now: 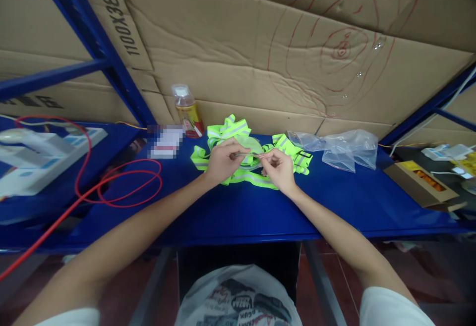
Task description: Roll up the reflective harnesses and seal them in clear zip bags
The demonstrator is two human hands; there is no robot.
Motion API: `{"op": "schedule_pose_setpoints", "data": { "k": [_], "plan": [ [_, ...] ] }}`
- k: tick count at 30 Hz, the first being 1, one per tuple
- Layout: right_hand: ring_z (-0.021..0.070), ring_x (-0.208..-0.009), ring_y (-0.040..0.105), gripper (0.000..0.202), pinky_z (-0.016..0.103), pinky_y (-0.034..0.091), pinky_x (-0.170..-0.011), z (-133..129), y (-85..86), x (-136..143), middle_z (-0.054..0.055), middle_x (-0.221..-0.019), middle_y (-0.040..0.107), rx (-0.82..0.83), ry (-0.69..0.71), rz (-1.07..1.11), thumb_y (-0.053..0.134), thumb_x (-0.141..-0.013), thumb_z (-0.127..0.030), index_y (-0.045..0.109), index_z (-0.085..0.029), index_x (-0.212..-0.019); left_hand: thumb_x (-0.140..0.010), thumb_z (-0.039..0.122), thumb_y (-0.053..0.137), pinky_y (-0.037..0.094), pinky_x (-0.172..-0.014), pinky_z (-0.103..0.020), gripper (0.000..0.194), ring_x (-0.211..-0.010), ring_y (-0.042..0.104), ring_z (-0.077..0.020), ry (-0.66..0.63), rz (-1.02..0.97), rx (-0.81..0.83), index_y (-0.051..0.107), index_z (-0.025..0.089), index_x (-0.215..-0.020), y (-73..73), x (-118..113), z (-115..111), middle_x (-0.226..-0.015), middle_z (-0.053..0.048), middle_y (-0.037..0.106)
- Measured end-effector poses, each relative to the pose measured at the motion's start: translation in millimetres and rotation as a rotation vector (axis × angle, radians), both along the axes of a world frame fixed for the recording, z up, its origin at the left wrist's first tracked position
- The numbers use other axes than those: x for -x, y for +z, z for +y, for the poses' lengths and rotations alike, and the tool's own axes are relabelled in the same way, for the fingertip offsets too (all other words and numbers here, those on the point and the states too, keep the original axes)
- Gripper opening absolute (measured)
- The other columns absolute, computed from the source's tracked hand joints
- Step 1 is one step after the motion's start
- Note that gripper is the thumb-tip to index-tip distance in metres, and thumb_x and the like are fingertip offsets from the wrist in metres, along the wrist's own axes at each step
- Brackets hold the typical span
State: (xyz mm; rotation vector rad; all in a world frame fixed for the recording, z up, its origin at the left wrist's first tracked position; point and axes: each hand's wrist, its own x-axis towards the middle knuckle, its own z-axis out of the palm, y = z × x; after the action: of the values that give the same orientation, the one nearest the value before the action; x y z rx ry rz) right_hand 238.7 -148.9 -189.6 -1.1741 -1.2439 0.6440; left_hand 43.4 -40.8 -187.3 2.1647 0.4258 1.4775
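**Blue bench, yellow straps, two hands meeting at the middle**

Corrugated cardboard [260, 33] is filling the whole upper frame, walling off the far edge of the blue steel table [230, 212]. The table is running across the middle of the frame, its near edge lying just above the person's lap; a broad strip of bare blue surface is lying open between that edge and the hands. Blue shelf posts [107, 58] are closing in the upper left and the right edge.

At centre frame, a heap of neon-yellow reflective straps [238, 155] is lying against the cardboard. Just right of it, clear plastic bags [342, 150] are crumpling on the surface, and an open cardboard box [422, 182] is sitting at the far right. A red cable [122, 182] is looping over the table's left part.

A bottle [188, 112] with a red label is standing upright, left of the straps, near the cardboard.

The left hand [222, 160] and the right hand [278, 168] are both pinching a thin clear plastic sleeve [248, 153] over the straps, fingers clenched on its two ends, hands close but not touching.
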Motion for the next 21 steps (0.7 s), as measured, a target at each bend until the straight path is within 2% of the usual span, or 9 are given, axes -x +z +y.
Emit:
{"op": "schedule_pose_setpoints", "data": {
  "k": [5, 12, 15, 18, 21],
  "plan": [
    [0.0128, -0.044, 0.057, 0.039, 0.026, 0.043, -0.045, 1.6, 0.5, -0.9, -0.004, -0.061, 0.068, 0.040, 0.004, 0.033, 0.087, -0.089, -0.058, 0.065, -0.025, -0.087, -0.107, 0.033, 0.081, 0.043, -0.056, -0.025, 0.017, -0.062, 0.051, -0.0101, -0.066, 0.028, -0.004, 0.092, 0.021, -0.103, -3.5, -0.2, -0.5, -0.086, -0.001, 0.066],
    [0.0134, -0.051, 0.051, 0.029, 0.026, 0.040, -0.054, 2.7, -5.6, -5.0, -0.008, -0.058, 0.056, -0.033, -0.065, -0.129, 0.079, -0.093, -0.048, 0.059, -0.028, -0.087, -0.108, 0.039, 0.081, 0.044, -0.055, -0.025, 0.020, -0.061, 0.051, -0.0109, -0.078, 0.019, -0.024, 0.092, 0.023, -0.106, -6.3, -0.4, 1.3, -0.088, -0.002, 0.068],
    [0.0128, -0.052, 0.052, 0.024, 0.026, 0.043, -0.059, 0.9, -2.1, -7.4, -0.010, -0.059, 0.058, -0.024, -0.077, -0.269, 0.078, -0.093, -0.046, 0.065, -0.027, -0.100, -0.108, 0.039, 0.081, 0.046, -0.058, -0.027, 0.020, -0.062, 0.053, -0.0117, -0.058, 0.040, 0.002, 0.092, 0.023, -0.107, -6.3, 0.9, 1.1, -0.088, -0.003, 0.068],
    [0.0134, -0.052, 0.054, 0.037, 0.026, 0.045, -0.058, 0.6, -0.2, -9.4, -0.008, -0.062, 0.063, -0.010, -0.067, -0.346, 0.080, -0.094, -0.049, 0.075, -0.024, -0.122, -0.108, 0.041, 0.081, 0.046, -0.059, -0.029, 0.021, -0.062, 0.053, -0.0127, -0.059, 0.036, 0.007, 0.092, 0.023, -0.106, -6.7, 1.8, 2.1, -0.086, -0.004, 0.068],
    [0.0144, -0.054, 0.055, 0.040, 0.029, 0.048, -0.059, 2.2, -3.0, -12.0, -0.003, -0.066, 0.068, -0.061, -0.073, -0.376, 0.080, -0.096, -0.052, 0.085, -0.021, -0.122, -0.109, 0.043, 0.081, 0.047, -0.059, -0.030, 0.022, -0.063, 0.053, -0.0133, -0.087, 0.033, 0.003, 0.092, 0.024, -0.109, -6.8, 2.3, 4.8, -0.087, -0.004, 0.068]
  ]
}}
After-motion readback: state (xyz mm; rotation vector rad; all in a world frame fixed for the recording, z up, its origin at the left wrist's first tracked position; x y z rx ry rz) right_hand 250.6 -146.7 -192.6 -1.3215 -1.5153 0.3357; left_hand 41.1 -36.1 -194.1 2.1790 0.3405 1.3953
